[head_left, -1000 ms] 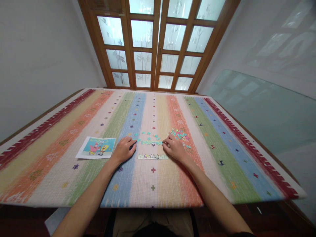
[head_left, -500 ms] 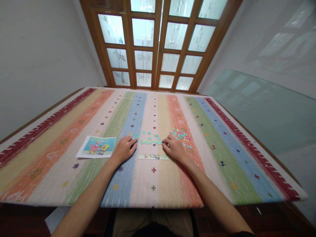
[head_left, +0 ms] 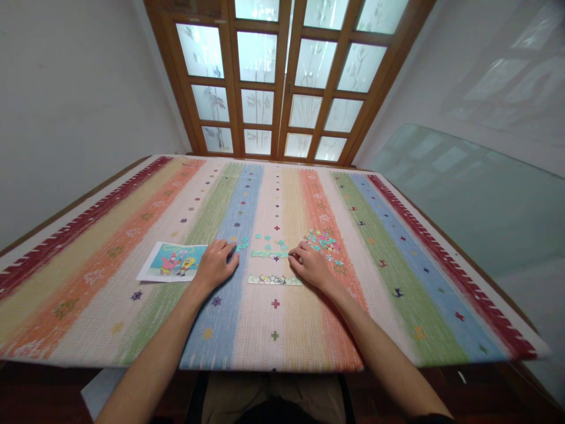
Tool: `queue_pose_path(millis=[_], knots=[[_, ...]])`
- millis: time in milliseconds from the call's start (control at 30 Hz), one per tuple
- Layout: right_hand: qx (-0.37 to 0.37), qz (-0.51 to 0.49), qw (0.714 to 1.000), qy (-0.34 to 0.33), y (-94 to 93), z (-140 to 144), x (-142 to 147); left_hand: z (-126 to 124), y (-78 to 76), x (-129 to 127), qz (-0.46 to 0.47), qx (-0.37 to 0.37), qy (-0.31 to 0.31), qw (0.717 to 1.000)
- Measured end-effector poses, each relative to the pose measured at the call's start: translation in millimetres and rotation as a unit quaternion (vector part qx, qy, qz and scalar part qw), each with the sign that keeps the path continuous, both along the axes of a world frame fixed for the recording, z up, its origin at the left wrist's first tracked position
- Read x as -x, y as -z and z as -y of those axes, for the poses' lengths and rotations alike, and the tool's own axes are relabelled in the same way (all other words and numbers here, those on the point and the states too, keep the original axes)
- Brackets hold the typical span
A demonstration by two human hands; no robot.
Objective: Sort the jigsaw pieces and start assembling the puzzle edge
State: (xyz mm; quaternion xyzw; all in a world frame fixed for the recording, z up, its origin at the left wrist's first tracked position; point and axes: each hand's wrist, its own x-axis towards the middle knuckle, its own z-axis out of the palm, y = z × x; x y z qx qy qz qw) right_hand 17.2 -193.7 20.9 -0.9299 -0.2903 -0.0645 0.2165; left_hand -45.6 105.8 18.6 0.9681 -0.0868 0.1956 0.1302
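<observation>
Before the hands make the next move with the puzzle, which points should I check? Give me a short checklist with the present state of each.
1. Right hand fingertips at the end of the teal strip: ok.
2. Left hand flat on the tablecloth, holding nothing visible: ok.
3. Bottom strip lies apart from both hands: ok.
4. Loose-piece pile close beside the right hand: ok.
5. Reference picture in view; the left hand overlaps its right edge: ok.
6. Piece between the right fingertips: cannot tell.
</observation>
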Motion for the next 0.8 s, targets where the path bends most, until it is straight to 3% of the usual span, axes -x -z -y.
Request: queue_pose_path(millis=[367,800], knots=[[-0.024,0.011,1.0,-0.003,3.7,2.1,-2.2,-1.8,1.9,-1.2,-0.023,0.019,-0.009,1.0],[-0.022,0.001,1.0,-0.001,2.0,2.0,-1.0,-5.6,2.1,-5.7,-0.029,0.055,0.034,0.997]])
